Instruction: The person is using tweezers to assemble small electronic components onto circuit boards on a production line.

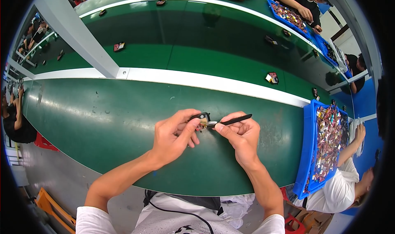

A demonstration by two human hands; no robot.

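Note:
My left hand [173, 133] is closed on a small black plastic housing [200, 116], held between thumb and fingers above the green table. Inside the housing show a pale part and some thin reddish wires; the details are too small to tell. My right hand [243, 138] pinches a slim black hand tool [239, 119], its handle sticking out up to the right. The tool's silvery tip end reaches the housing's right side. Whether the tip touches the inner parts, I cannot make out.
A blue bin [306, 147] heaped with small wired parts [328, 145] stands at the table's right. Beyond a white rail [197, 80], a green conveyor [152, 54] carries scattered black units [272, 78]. A grey post [78, 32] rises at left. Other people sit around.

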